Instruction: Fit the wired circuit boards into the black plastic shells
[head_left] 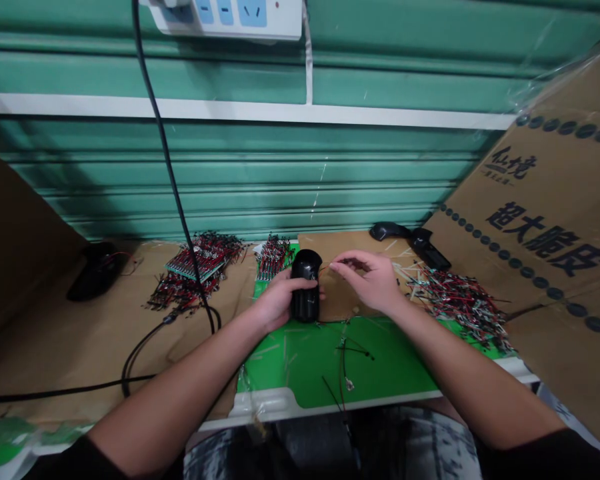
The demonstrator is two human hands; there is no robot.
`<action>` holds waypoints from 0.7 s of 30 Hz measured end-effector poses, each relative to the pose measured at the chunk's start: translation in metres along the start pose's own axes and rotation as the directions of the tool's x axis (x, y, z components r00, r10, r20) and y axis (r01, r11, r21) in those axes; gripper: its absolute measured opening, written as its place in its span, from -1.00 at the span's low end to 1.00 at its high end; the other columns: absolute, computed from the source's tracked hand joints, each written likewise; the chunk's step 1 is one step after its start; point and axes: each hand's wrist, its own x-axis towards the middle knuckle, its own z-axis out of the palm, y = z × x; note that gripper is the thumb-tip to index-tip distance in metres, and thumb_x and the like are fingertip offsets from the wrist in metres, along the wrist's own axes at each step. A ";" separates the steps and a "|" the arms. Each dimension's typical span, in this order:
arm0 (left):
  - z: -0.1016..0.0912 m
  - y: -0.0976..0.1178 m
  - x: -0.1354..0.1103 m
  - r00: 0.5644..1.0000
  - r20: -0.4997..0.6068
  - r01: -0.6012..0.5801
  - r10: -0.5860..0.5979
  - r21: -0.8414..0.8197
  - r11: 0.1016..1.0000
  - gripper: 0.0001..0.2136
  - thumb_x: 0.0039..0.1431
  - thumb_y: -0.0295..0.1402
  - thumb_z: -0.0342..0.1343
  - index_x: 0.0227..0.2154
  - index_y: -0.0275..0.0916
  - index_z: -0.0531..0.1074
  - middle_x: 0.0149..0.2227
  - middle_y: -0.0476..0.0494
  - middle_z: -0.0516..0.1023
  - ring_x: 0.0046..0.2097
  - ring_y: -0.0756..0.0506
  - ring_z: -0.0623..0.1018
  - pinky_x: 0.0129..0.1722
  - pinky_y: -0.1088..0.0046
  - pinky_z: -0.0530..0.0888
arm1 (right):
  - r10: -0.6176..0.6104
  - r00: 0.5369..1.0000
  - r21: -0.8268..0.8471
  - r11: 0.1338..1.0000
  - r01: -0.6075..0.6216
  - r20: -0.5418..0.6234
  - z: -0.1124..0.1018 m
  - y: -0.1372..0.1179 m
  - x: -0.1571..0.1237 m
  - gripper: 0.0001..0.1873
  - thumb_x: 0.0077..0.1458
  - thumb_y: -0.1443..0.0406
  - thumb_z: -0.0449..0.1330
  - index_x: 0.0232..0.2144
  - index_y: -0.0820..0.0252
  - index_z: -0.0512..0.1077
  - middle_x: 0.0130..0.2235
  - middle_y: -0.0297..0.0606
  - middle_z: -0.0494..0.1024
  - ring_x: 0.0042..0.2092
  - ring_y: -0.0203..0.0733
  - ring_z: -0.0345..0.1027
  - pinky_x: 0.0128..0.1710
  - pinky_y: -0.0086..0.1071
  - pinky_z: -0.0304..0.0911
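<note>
Well, the surface: a workbench covered in brown cardboard [80, 347], with a green cutting mat [340, 360] in front of the person and a loose cardboard sheet [350, 293] lying across the mat.
Room: a teal corrugated shutter [230, 180] behind the bench, a white power strip [225, 17] at the top and a black cable [167, 160] hanging down. A printed cardboard panel [545, 200] leans in on the right.
Wires: red-and-black wire bundles [195, 273] on the left, a smaller heap [274, 257] just beside the black housing, another heap [463, 303] on the right, and loose strands [347, 353] on the mat.
Left hand [280, 300]: wrapped around an upright black cylindrical housing [306, 287], which stands near the middle of the bench.
Right hand [365, 280]: narrowly pinched just beside the housing, its fingertips [336, 265] close together.
Hard to make out: a thin wire [325, 268] seems to run to that pinch, but it is too fine to be sure it is held. The housing's far side is hidden.
</note>
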 end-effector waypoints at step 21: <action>0.003 -0.012 -0.002 0.979 0.191 0.043 -0.071 0.149 0.988 -0.51 0.04 -0.34 0.31 0.06 -0.21 0.38 -0.44 -0.15 0.64 -0.42 -0.21 0.68 -0.38 0.32 0.61 | -0.065 0.998 -0.005 0.998 0.065 -0.022 0.020 0.004 -0.007 -0.84 0.26 0.16 0.35 -0.28 0.10 0.66 -0.28 -0.23 0.50 -0.23 -0.15 0.43 -0.19 -0.25 0.39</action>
